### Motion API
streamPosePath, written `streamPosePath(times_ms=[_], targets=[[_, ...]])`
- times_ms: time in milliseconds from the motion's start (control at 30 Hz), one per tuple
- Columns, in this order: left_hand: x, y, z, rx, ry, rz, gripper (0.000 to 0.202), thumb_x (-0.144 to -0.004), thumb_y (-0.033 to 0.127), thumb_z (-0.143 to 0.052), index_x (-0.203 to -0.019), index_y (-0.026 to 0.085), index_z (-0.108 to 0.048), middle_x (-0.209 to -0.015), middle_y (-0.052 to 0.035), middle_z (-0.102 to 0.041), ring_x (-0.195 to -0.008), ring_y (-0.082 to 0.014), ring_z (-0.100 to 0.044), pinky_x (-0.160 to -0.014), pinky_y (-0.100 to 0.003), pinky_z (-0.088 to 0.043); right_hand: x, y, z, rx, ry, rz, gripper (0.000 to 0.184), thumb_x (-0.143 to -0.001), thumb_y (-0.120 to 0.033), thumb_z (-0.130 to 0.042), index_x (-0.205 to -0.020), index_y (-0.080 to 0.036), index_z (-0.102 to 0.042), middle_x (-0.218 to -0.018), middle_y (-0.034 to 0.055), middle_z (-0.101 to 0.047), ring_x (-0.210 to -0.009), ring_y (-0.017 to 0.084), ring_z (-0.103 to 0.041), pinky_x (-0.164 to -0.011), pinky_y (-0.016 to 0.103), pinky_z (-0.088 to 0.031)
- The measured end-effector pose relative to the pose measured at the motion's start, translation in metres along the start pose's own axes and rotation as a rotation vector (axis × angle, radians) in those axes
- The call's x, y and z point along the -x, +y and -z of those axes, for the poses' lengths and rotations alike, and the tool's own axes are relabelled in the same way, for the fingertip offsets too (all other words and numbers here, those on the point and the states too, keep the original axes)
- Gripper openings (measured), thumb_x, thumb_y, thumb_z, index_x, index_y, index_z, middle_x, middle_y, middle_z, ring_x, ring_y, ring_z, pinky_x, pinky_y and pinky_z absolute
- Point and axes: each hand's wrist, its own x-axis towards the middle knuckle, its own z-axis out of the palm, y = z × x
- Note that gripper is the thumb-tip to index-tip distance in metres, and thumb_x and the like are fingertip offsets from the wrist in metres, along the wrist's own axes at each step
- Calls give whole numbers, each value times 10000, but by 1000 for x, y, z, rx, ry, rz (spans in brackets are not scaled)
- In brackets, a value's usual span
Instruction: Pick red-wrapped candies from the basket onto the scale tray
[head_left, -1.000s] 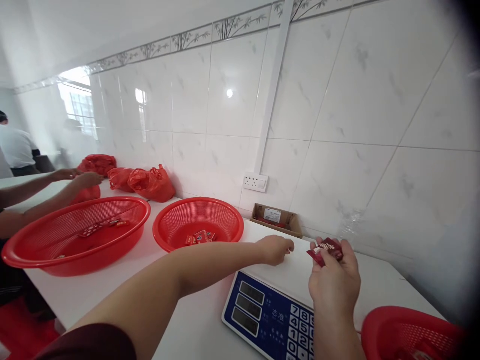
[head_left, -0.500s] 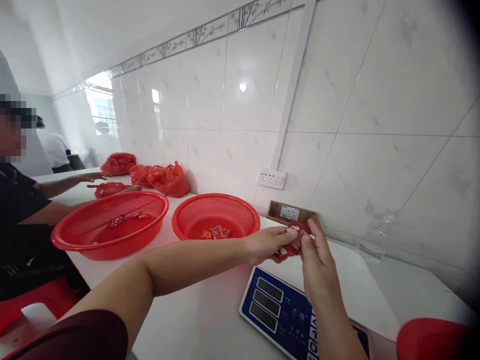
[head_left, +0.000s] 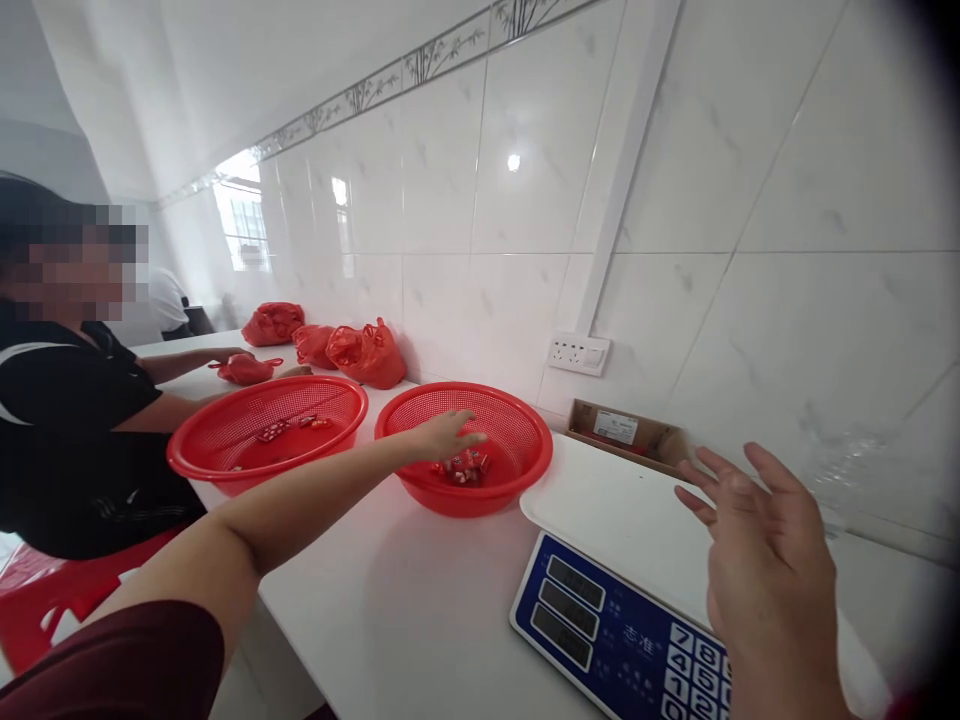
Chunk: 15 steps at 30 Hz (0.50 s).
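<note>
My left hand [head_left: 444, 437] reaches over the red plastic basket [head_left: 525, 470] nearest me, fingers stretched out and holding nothing. Small red packets [head_left: 466, 465] lie on the basket's bottom, just below that hand. My right hand [head_left: 772, 550] is raised with spread fingers above the white pan of the digital scale [head_left: 600, 630], and nothing is in it. Part of the scale's keypad is hidden behind my right wrist. The scale's pan [head_left: 607, 490] carries no packets in the part I can see.
A second red basket [head_left: 191, 455] with a few packets stands to the left. Beyond it are several tied red plastic bags [head_left: 367, 355]. A co-worker [head_left: 82, 420] in black sits at the left, hands near a small bag. A cardboard box [head_left: 585, 415] lies along the tiled wall.
Both hands were together over the scale, holding red packets. The left has swung left over the nearer basket and is now empty; the right has opened and drawn away to the right.
</note>
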Motion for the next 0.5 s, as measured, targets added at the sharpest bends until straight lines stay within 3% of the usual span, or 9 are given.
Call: streamPosePath(times_ms=[67,200,367,400,500], targets=[[17,0,-10,-86,-58,-40,643,-830,613,-460,-1348,234,-435,-1340,-119,-515,-1148,-312,-522,-878,-378,-414,2,-3,0,27,-22,25,531,-871,-529,-532,-1331,-273,-463,-1261,105,-586,-1118,280,-579,-926,506,-462],[45,3,-30,-236,-130,-93,498,-870,518,-454,-1337,343,-473,-1259,-80,-605,-1073,-315,-595,-851,-393,-447,6,-3,-3,77,-82,73,540,-878,-527,-510,-1348,-274,-427,-1273,109,-571,-1092,277,-591,-898,517,-479],[52,-21,-29,-337,-26,-151,456,-930,287,-321,-1362,225,-455,-1299,-154,-567,-1157,-326,-551,-929,-477,-421,18,-14,-9,224,-159,142,519,-889,-482,-499,-1340,-245,-403,-1300,134,-551,-1059,239,-600,-887,460,-495],[49,-28,-30,-351,9,-172,459,-927,269,-311,-1353,187,-462,-1299,-172,-562,-1167,-337,-540,-943,-509,-409,21,-19,-10,257,-180,149,492,-900,-455,-485,-1336,-241,-404,-1310,134,-543,-1062,229,-597,-888,442,-497],[37,-39,-50,-372,368,-374,422,-925,359,-371,-1281,194,-527,-1266,-142,-588,-1170,-319,-534,-991,-517,-392,35,-34,-10,375,-229,186,462,-910,-380,-485,-1347,-257,-396,-1334,105,-526,-1089,210,-581,-894,404,-501]])
